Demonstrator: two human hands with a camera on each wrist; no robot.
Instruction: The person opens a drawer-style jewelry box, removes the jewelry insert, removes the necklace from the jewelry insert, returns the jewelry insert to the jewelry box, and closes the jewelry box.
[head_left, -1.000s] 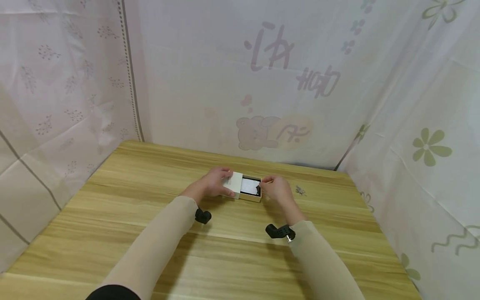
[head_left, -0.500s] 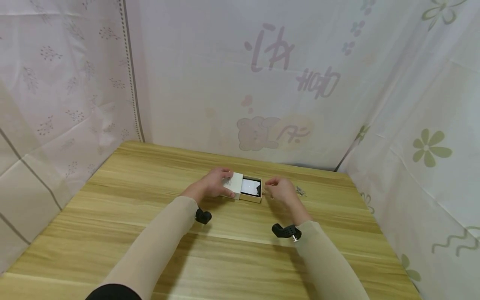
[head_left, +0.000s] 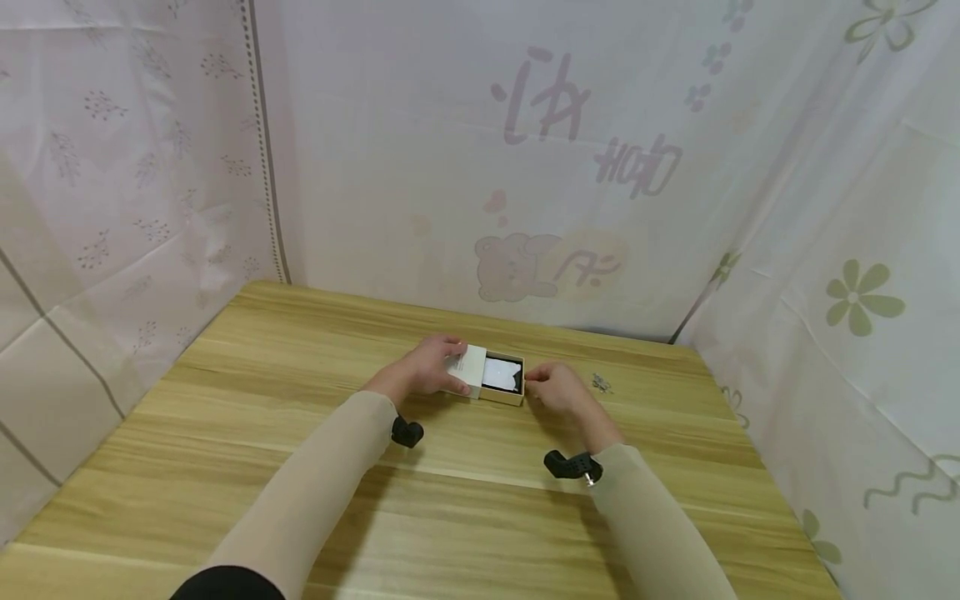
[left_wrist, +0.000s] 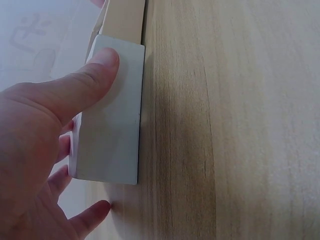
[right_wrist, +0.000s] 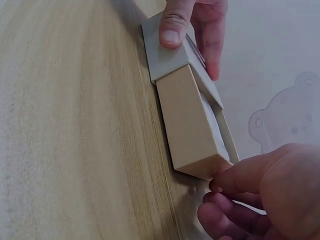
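A small drawer-style box lies on the table, its white sleeve [head_left: 471, 369] at the left and its tan drawer [right_wrist: 186, 122] partly out to the right. Inside the drawer is a flat white piece [head_left: 501, 374] over a dark lining. My left hand [head_left: 429, 364] grips the sleeve, with the thumb along its near side; some of those fingers are hidden behind it. At the drawer's outer end my right hand [head_left: 557, 387] pinches with thumb and forefinger, its other fingers curled below. Whatever small part sits between those fingertips is hidden.
Right of my right hand lies a small heap of grey metallic bits [head_left: 602, 383], too small to make out. The wood-grain table [head_left: 465, 517] extends on all sides of the box. Printed cloth [head_left: 420, 167] hangs behind and at both sides.
My right hand first drew back right from the drawer's opening, then came lower to its outer end. The left hand, the sleeve and the drawer look unmoved.
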